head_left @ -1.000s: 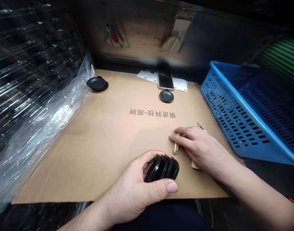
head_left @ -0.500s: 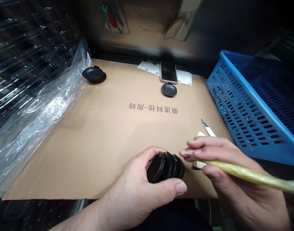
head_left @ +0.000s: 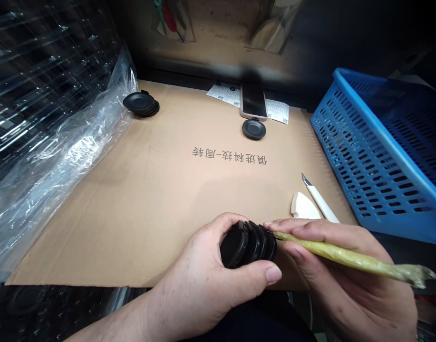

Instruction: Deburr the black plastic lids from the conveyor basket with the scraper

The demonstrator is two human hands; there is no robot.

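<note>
clamping a row of round black plastic caps (head_left: 251,244) in the left hand (head_left: 207,275) above brown cardboard (head_left: 175,199), apparently to leave their edges exposed, and pinching a slim yellow wrapped tool (head_left: 342,251) pen-like in the right hand (head_left: 353,292) beside them, seemingly for fine control.

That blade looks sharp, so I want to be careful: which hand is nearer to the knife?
The right. The right hand is just on the near side of the knife, by its handle; the left hand is farther off, to the left, holding black caps.
</note>
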